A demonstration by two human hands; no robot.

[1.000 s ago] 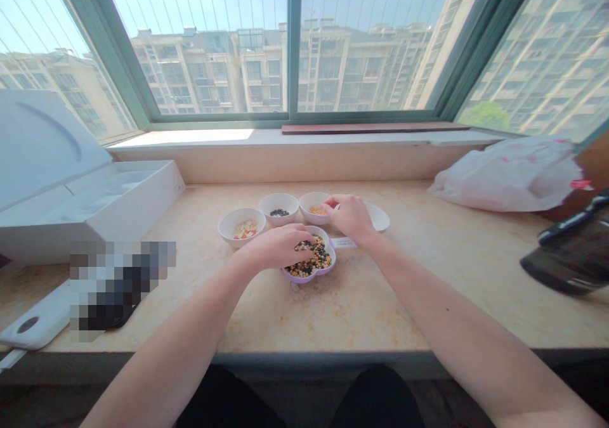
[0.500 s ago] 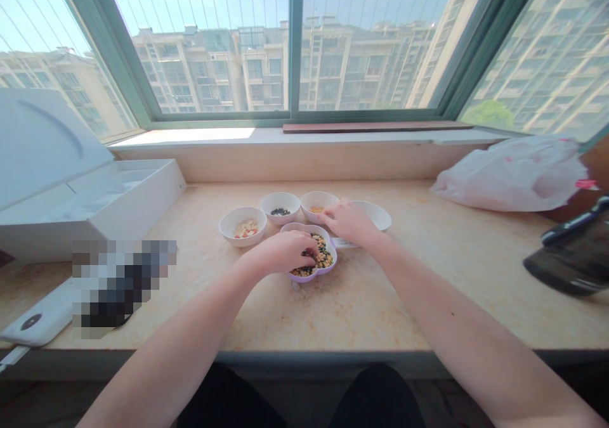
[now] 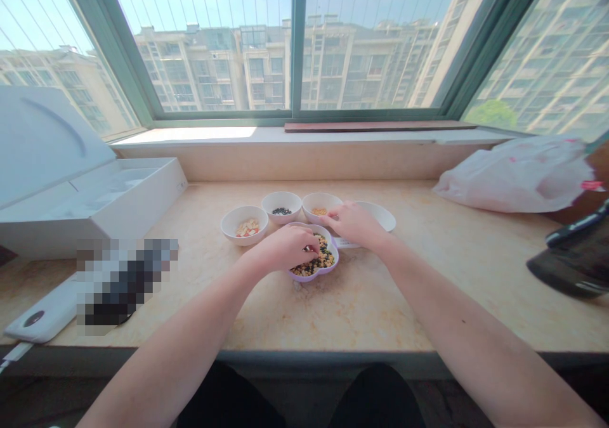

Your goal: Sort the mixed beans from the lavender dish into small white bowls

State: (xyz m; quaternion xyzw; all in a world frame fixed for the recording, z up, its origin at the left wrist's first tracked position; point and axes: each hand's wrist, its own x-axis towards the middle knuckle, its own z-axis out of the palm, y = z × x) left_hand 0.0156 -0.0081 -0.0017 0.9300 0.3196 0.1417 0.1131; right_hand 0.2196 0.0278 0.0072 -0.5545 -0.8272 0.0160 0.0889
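Observation:
A lilac flower-shaped dish [image 3: 329, 267] holds a mix of yellow, green and black beans [image 3: 316, 257]. My left hand [image 3: 285, 248] reaches over its left side, with the fingertips down among the beans. My right hand [image 3: 356, 224] rests just right of the dish, its fingers beside a white bowl of yellow grains [image 3: 320, 210]. A white plate [image 3: 383, 220] lies partly under that hand's reach. Further left stand a white bowl of black seeds [image 3: 281, 207] and a white bowl of pale and red pieces [image 3: 244, 225].
A white open-lidded box [image 3: 95, 206] stands at the left of the marble sill [image 3: 380, 301]. In front of it are a pixelated object [image 3: 126, 282] and a white device [image 3: 45, 311]. A plastic bag [image 3: 516, 175] and a dark jar [image 3: 573, 263] sit at the right.
My left hand has moved right, from the dish's left edge further over the beans. The head view has shifted slightly, and the bowls stay in place.

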